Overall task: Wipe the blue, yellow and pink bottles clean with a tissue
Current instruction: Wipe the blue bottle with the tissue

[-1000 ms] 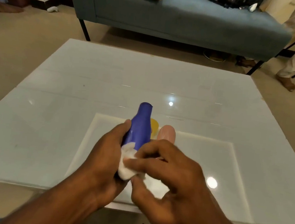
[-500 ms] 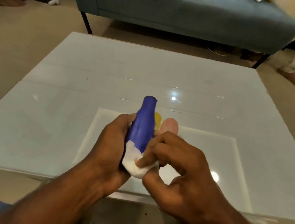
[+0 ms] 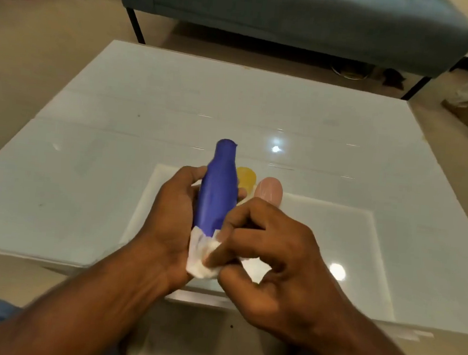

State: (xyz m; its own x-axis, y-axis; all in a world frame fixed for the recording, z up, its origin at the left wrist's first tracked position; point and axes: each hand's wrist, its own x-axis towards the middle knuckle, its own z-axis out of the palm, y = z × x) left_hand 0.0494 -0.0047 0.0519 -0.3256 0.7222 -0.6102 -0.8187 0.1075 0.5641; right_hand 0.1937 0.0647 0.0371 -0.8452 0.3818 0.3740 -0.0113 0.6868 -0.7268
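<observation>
The left hand (image 3: 173, 214) grips the blue bottle (image 3: 219, 187) above the near edge of the white worktop (image 3: 88, 142), its fingers wrapped around the bottle's body with the neck pointing away from the person. The right hand (image 3: 271, 254) pinches a crumpled white tissue (image 3: 202, 256) with curled fingers and presses it against the bottle's lower end. The yellow bottle (image 3: 246, 177) and pink bottle (image 3: 269, 190) stand on the worktop just behind the blue one, close beside each other.

Warm, dimmish indoor light. Overhead lamps glare off the glossy table (image 3: 341, 164) in three spots. Forearms motion-blurred, edges bowed by the wide-angle lens.
</observation>
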